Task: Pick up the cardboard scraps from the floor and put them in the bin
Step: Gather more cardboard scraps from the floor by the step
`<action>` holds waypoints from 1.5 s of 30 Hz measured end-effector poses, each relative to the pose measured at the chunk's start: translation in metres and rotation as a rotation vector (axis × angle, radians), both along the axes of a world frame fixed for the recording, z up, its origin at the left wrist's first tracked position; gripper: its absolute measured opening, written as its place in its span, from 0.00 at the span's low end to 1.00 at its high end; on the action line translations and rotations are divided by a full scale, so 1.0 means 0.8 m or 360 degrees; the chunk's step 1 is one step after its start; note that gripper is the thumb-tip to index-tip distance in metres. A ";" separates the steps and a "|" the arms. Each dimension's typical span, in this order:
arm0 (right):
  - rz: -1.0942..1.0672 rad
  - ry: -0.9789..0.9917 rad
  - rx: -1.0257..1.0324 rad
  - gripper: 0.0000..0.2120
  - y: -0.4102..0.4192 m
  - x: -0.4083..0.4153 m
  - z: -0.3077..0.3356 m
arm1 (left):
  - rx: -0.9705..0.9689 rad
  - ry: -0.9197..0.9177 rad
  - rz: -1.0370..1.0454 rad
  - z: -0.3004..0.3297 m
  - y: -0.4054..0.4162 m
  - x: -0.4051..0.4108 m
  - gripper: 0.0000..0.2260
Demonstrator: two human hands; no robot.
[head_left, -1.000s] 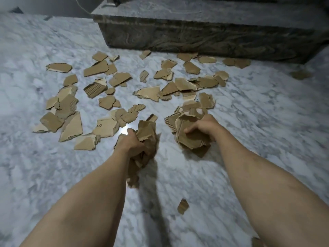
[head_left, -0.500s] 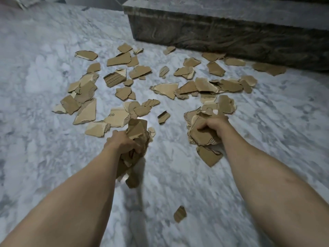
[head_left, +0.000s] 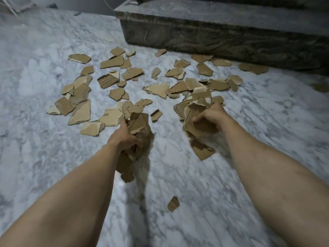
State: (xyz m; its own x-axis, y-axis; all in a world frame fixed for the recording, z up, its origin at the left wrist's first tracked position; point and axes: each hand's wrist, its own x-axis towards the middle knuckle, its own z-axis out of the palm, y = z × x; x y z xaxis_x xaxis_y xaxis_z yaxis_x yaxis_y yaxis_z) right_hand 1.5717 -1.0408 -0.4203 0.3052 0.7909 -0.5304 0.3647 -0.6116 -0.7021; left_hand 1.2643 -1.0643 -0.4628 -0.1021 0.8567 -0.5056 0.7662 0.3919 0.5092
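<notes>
- Two hands are in my view, each with its grip full of cardboard.
- My left hand (head_left: 124,138) has its fingers curled round a crumpled bundle of scraps (head_left: 138,125), with more pieces hanging below the fist.
- My right hand (head_left: 212,115) clutches a second wad (head_left: 195,118), fingers wrapped over its top edge; this wad sits above the floor at the near edge of the pile.
- One loose scrap (head_left: 202,150) lies just below the right-hand wad, blurred.
- Many cardboard scraps (head_left: 114,62) are spread over the marble floor (head_left: 35,139) beyond both hands, reaching to the dark stone step (head_left: 213,38).
- One printed piece (head_left: 110,116) lies flat just beyond my left hand.
- A small single scrap (head_left: 173,204) lies apart, near me, between my forearms.
- I cannot see a bin.
</notes>
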 end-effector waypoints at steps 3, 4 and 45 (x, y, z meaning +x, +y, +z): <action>0.0265 -0.0038 -0.0183 0.30 -0.026 0.023 0.031 | -0.0059 -0.0259 0.0051 0.009 -0.002 0.004 0.53; 0.0351 -0.0056 -0.0234 0.29 -0.035 0.030 0.034 | -0.0094 -0.0291 0.0021 0.013 -0.003 0.004 0.51; 0.0387 0.0150 -0.0049 0.39 -0.002 -0.127 -0.040 | 0.0014 -0.0338 0.0584 0.019 -0.007 -0.113 0.22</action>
State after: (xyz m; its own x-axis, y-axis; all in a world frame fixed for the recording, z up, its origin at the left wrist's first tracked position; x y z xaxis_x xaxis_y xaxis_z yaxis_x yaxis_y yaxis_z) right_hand 1.4701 -1.0424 -0.4522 0.0562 0.8181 -0.5724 0.4378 -0.5354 -0.7223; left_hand 1.1739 -1.0701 -0.4476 -0.2956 0.7871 -0.5414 0.4543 0.6144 0.6451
